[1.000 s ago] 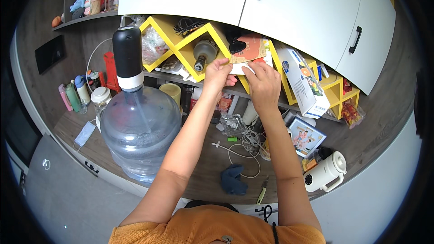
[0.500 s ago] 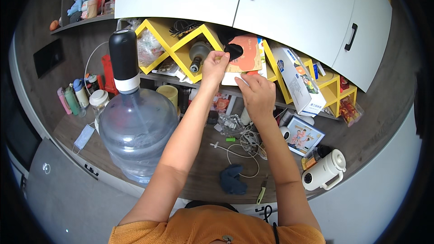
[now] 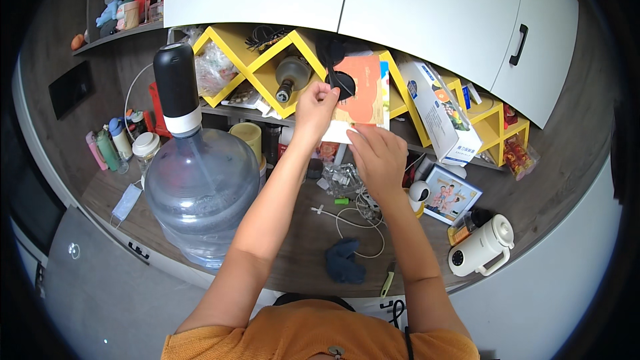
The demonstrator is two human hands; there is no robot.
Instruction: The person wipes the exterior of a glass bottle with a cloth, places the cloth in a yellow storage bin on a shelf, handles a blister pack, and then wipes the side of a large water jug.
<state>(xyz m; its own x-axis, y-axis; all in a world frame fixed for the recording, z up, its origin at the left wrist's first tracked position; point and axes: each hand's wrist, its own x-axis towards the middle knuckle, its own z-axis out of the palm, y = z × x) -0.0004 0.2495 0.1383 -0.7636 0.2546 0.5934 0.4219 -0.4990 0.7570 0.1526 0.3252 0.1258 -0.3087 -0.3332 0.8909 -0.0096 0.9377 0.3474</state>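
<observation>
My left hand [image 3: 313,107] pinches the upper left edge of an orange and white paper card [image 3: 360,93] that stands in front of the yellow zigzag shelf [image 3: 267,60]. My right hand [image 3: 377,153] holds the card's lower white edge from below. A black strap or cord [image 3: 331,60] hangs over the card's top left, just above my left fingers. A bottle [image 3: 288,77] lies in the shelf slot to the left of the card.
A large blue water jug with a black pump [image 3: 197,187] stands left on the wooden counter [image 3: 533,207]. A white carton [image 3: 440,113] leans in the shelf at right. A framed photo [image 3: 448,195], white kettle [image 3: 481,248], cables [image 3: 357,217] and dark cloth [image 3: 343,260] lie below. White cabinet doors [image 3: 427,7] hang above.
Both hands have stayed on the card. It has turned more upright and now shows a larger orange face, with my left hand a little higher on its edge.
</observation>
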